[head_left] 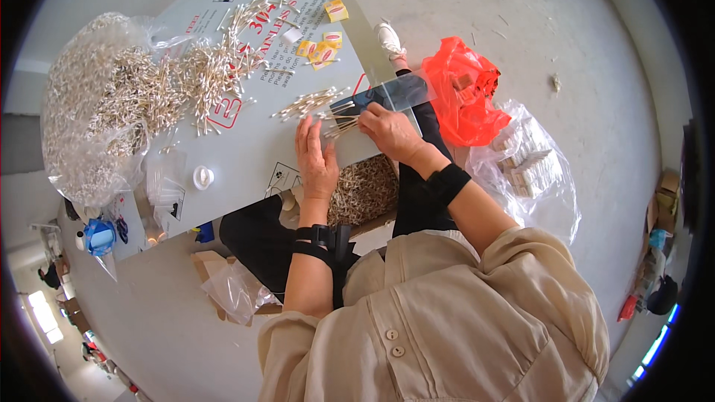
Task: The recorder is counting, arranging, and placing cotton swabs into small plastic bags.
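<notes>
My right hand (393, 134) is closed, its bent fingertips pinching cotton swabs (344, 120) that fan out to the left. Beneath these fingers a clear plastic sheet or bag (406, 91) lies across the table's edge; which of the two I cannot tell. My left hand (317, 162) rests on the tabletop with its fingers stretched forward, holding nothing. Just beyond its fingertips is a small loose bunch of cotton swabs (309, 103). Farther left, a large heap of swabs (216, 71) spills from a big clear bag (93, 112).
Small yellow boxes (325, 52) sit at the table's far side. A round white lid or tub (202, 177) stands near clear plastic cups (165, 182). Below the table edge is a box of swabs (365, 190). Right of my legs are a red bag (463, 93) and a clear bag of white packs (527, 164).
</notes>
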Action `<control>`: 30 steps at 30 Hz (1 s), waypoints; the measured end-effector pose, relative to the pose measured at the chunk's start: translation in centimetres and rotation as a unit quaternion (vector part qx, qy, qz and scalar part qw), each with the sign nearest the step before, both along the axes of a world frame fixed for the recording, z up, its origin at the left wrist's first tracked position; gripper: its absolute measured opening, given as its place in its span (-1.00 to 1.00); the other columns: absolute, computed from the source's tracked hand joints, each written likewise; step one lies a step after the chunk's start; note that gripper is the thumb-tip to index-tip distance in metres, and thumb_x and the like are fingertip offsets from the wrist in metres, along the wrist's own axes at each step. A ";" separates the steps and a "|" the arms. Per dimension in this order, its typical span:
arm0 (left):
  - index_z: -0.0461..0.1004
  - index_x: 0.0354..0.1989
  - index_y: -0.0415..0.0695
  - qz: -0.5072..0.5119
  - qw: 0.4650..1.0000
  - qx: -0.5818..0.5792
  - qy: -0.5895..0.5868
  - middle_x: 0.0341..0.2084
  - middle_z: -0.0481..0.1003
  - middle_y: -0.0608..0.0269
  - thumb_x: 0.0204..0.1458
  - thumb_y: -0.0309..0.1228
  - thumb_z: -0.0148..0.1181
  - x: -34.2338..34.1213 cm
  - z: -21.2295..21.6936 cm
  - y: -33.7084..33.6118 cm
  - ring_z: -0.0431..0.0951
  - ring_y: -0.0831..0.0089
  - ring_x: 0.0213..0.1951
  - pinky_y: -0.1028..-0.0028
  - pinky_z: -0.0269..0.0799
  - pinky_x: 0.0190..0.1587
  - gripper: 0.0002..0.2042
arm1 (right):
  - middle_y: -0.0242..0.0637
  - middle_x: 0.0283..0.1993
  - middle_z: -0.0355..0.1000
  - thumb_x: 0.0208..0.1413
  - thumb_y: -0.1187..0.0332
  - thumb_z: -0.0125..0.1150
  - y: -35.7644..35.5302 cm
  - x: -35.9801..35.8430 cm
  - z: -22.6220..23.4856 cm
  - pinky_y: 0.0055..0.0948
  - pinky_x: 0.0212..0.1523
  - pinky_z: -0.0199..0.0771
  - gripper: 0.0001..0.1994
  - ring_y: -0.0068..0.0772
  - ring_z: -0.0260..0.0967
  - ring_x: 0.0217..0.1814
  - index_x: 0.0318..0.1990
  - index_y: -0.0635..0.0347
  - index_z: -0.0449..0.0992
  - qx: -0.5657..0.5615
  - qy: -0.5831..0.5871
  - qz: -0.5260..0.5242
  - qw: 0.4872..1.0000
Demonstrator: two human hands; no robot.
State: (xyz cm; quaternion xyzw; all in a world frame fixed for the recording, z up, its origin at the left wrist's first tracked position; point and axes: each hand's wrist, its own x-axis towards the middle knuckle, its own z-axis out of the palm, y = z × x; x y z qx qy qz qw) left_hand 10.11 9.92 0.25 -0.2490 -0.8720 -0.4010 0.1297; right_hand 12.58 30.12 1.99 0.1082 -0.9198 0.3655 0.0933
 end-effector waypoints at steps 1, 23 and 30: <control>0.31 0.16 -0.21 -0.001 1.000 0.001 0.000 0.24 0.24 -0.01 0.03 -0.48 0.18 0.1 0.2 0.2 0.17 -0.06 0.30 0.10 0.16 0.29 -0.53 | -0.18 -0.26 0.36 0.06 0.44 0.20 0.1 0.3 -0.1 -0.14 -0.29 0.46 -0.90 0.04 0.43 -0.27 -0.31 0.16 0.39 0.001 0.000 -0.001 1.000; 0.54 -0.12 -0.05 0.012 0.998 -0.058 0.030 -0.14 0.41 0.20 -0.15 -0.63 0.24 -3.3 2.4 2.2 0.38 0.12 -0.03 0.18 0.29 0.07 -0.65 | -0.26 -0.32 0.37 0.05 0.39 0.19 -0.3 -0.1 -0.6 -0.18 -0.32 0.47 -0.96 -0.08 0.46 -0.30 -0.39 0.10 0.49 -0.018 0.037 -0.053 0.998; 0.55 -0.33 -0.04 -0.068 0.977 -0.195 0.060 -0.20 0.41 0.29 -0.22 -0.53 0.37 -5.9 3.9 4.7 0.34 0.23 0.01 0.20 0.28 -0.01 -0.77 | -0.26 -0.33 0.36 0.00 0.42 0.19 -0.7 0.4 -0.8 -0.20 -0.34 0.47 -0.98 -0.08 0.45 -0.30 -0.41 0.10 0.48 -0.018 0.070 -0.077 0.994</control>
